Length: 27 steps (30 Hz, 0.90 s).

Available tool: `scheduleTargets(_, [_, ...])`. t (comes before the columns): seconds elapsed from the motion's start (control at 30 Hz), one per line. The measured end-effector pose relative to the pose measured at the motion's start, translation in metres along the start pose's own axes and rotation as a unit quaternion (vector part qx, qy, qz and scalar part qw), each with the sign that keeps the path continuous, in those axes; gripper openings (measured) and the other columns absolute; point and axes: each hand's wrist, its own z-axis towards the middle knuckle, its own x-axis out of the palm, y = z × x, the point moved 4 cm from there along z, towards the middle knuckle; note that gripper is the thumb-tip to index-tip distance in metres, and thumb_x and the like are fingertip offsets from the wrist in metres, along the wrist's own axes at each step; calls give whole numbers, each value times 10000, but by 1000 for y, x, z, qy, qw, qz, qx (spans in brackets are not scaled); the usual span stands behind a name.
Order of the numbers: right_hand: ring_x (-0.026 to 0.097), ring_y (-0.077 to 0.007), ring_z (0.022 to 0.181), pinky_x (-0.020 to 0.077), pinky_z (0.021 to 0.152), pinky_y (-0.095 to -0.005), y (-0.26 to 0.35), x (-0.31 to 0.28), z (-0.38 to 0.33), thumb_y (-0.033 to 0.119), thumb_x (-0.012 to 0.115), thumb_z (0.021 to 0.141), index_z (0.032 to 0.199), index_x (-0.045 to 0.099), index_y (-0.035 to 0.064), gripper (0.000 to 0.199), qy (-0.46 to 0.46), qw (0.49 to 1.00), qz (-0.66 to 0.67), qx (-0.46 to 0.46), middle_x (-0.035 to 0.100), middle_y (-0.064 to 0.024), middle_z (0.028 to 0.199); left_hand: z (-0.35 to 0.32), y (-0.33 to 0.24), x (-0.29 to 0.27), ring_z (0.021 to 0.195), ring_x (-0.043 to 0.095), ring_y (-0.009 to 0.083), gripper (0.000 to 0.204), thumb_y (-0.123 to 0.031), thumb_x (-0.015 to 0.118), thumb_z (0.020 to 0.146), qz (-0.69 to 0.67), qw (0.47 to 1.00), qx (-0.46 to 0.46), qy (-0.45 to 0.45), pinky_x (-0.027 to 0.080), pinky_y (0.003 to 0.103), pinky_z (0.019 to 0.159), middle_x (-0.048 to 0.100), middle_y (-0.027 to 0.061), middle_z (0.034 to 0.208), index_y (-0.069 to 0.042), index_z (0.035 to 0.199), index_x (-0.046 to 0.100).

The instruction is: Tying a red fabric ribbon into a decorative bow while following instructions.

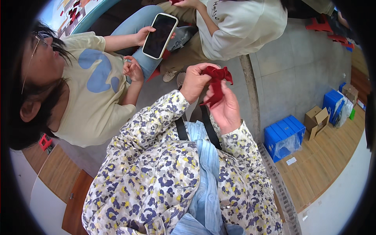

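Both my hands are raised in front of my chest around a dark red ribbon bow [217,80] of velvety cloth. My left hand [194,83] pinches the bow at its upper left, with thumb and forefinger closed on the cloth. On the lower right, my right hand [225,107] grips a hanging tail of the bow between its fingers, palm partly turned up. The bow's loops stick out at the top right, and a pointed end hangs below. Parts of the cloth are hidden behind my fingers.
At my left, a seated person holds a phone [159,36]. Another person in a white top [243,25] sits ahead. Blue crates [284,137] and an open cardboard box [316,121] stand on the right. Red pieces lie on a table [84,24] at the upper left.
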Motion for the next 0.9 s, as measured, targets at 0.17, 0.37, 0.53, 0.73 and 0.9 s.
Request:
scheduleTargets(0.17, [617,-138,862,497,772,-303,-12,25,-5,218,524,925,1014,600,44,209,61,989,126,52,636,-39,931,-2,-3,0,820,669,273,231,77,459,832,-135,989,-36,42,564,357,736,632,162,998,55,1020,591])
scheduleTargets(0.37, [568,-97,607,452,566,-216,53,7,-37,80,578,865,880,632,-13,109,76,863,-488,-104,622,-42,731,-3,0,4,763,675,279,186,41,522,836,-184,977,-59,93,572,353,684,654,179,897,45,1005,598])
scheduleTargets(0.53, [516,-112,621,430,581,-242,109,14,-30,2,624,790,912,618,-14,123,-4,784,-536,-313,591,-56,782,-5,-2,13,717,675,272,146,26,550,836,-148,976,-74,142,574,353,653,658,176,834,57,972,594])
scheduleTargets(0.73, [506,-148,651,429,603,-279,112,6,-7,22,641,761,899,616,-6,144,52,738,-602,-298,580,-65,830,-1,-5,25,708,672,247,134,45,560,815,-142,973,-85,161,572,335,670,659,167,824,64,943,597])
scheduleTargets(0.9, [484,-118,641,410,597,-263,111,-2,0,60,609,773,780,593,-21,84,60,795,-580,-168,580,-47,762,4,-7,26,725,675,241,158,-11,599,815,-73,980,-49,179,562,316,682,657,150,896,45,963,608])
